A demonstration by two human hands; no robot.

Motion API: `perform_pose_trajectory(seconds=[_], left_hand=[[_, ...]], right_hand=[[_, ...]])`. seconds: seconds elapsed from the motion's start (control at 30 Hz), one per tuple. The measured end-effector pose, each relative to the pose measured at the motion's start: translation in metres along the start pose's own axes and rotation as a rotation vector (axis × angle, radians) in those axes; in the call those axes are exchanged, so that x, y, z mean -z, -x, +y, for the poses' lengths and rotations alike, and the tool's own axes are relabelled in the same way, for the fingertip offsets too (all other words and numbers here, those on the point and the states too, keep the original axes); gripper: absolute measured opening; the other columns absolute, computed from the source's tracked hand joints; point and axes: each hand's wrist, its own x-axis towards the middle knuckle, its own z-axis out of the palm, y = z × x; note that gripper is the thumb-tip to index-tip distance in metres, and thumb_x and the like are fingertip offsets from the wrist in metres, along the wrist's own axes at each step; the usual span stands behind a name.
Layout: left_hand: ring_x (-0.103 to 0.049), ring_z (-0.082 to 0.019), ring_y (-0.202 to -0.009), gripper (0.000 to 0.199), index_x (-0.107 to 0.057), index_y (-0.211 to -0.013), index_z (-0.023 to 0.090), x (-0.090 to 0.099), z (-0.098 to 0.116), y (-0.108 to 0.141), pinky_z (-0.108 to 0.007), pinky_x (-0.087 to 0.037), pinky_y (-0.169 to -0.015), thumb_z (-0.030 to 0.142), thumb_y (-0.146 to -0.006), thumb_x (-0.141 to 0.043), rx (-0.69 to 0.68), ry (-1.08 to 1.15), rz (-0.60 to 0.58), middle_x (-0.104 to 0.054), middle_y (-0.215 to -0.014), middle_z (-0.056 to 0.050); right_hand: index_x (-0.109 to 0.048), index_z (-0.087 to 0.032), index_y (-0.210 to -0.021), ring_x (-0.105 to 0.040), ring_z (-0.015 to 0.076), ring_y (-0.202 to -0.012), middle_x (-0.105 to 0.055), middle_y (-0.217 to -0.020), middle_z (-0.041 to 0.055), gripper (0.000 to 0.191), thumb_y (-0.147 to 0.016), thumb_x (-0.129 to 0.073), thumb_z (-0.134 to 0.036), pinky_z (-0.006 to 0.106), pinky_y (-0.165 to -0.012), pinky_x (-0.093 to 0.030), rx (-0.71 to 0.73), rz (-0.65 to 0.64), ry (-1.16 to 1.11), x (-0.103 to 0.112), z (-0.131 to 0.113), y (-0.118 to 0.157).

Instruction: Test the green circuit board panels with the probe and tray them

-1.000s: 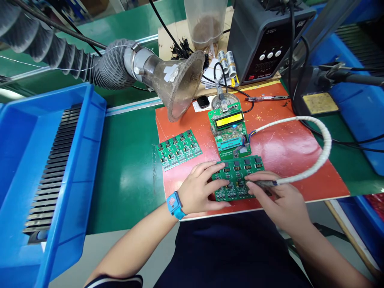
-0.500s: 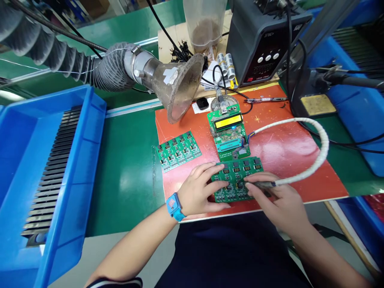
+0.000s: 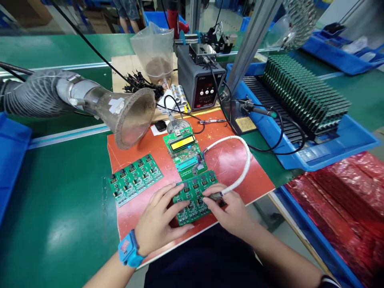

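A green circuit board panel (image 3: 195, 196) with small digit displays lies on the orange mat (image 3: 228, 160) near its front edge. My left hand (image 3: 165, 216), with a blue band at the wrist, rests on the panel's left part, fingers spread. My right hand (image 3: 229, 204) pinches a dark probe (image 3: 216, 195) on a white-wrapped cable (image 3: 244, 168); its tip is over the middle of the panel and hard to make out. Just behind stands a green programmer board (image 3: 186, 156) with a lit yellow screen. A second panel (image 3: 135, 179) lies to the left.
A fume funnel (image 3: 135, 118) hangs at the left back. Behind the mat are a soldering station (image 3: 199, 80), a plastic bag (image 3: 156, 52) and an iron in its holder (image 3: 261, 111). Blue trays flank the mat; the right one (image 3: 312, 160) holds upright boards (image 3: 306, 92).
The view has swung to the right, bringing the right tray's upright boards into sight. Both hands keep about the same places on the panel, and the probe is still held.
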Motion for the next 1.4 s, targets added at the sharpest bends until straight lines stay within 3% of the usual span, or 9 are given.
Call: perform_pose_trajectory(seconds=[0.17,0.47,0.63,1.03,1.27,1.4], left_hand=[[-0.050,-0.035,-0.123,0.044,-0.064,-0.113,0.020,0.000,0.000,0.000,-0.053,-0.051,-0.094,0.046,-0.078,-0.073,0.000,0.015,-0.001,-0.055,-0.135,-0.017],[-0.051,-0.032,-0.124,0.048,-0.067,-0.109,0.020,0.000,0.003,-0.003,-0.049,-0.049,-0.099,0.053,-0.076,-0.074,0.026,0.065,0.034,-0.057,-0.133,-0.016],[-0.052,-0.031,-0.124,0.050,-0.067,-0.109,0.021,-0.003,0.003,-0.001,-0.048,-0.049,-0.100,0.059,-0.076,-0.071,0.041,0.079,0.052,-0.056,-0.134,-0.015],[-0.052,-0.031,-0.123,0.057,-0.064,-0.114,0.019,-0.006,-0.001,0.000,-0.047,-0.047,-0.100,0.062,-0.078,-0.067,0.029,0.099,0.052,-0.053,-0.136,-0.017],[-0.053,-0.030,-0.122,0.056,-0.064,-0.112,0.017,-0.005,0.000,-0.001,-0.045,-0.046,-0.102,0.061,-0.077,-0.069,0.018,0.101,0.064,-0.054,-0.135,-0.017],[-0.052,-0.030,-0.124,0.056,-0.064,-0.113,0.018,-0.005,-0.001,-0.002,-0.046,-0.046,-0.102,0.062,-0.078,-0.067,0.022,0.103,0.046,-0.053,-0.137,-0.017]], right_hand=[[-0.060,-0.026,-0.094,-0.070,0.0199,-0.084,-0.069,-0.091,0.0031,0.010,-0.090,-0.054,-0.019,0.030,-0.065,-0.059,-0.014,-0.021,-0.007,0.000,0.002,0.000],[-0.065,-0.020,-0.094,-0.069,0.0156,-0.078,-0.069,-0.093,0.0057,0.007,-0.090,-0.060,-0.024,0.023,-0.060,-0.058,0.008,0.002,0.009,-0.002,0.014,0.005],[-0.066,-0.020,-0.095,-0.070,0.0166,-0.077,-0.070,-0.093,0.0061,0.009,-0.090,-0.060,-0.026,0.027,-0.064,-0.060,0.028,0.005,0.038,-0.002,0.018,0.005],[-0.066,-0.021,-0.093,-0.069,0.0171,-0.074,-0.069,-0.093,0.0060,0.011,-0.091,-0.059,-0.029,0.030,-0.065,-0.059,0.011,0.006,0.042,0.000,0.016,0.006],[-0.067,-0.023,-0.096,-0.070,0.0173,-0.076,-0.070,-0.094,0.0041,0.010,-0.091,-0.060,-0.029,0.034,-0.077,-0.059,-0.017,-0.001,0.097,0.002,0.015,0.008],[-0.066,-0.023,-0.098,-0.070,0.0161,-0.074,-0.069,-0.097,0.0046,0.010,-0.090,-0.061,-0.027,0.032,-0.070,-0.060,-0.049,0.032,0.018,0.000,0.008,0.010]])
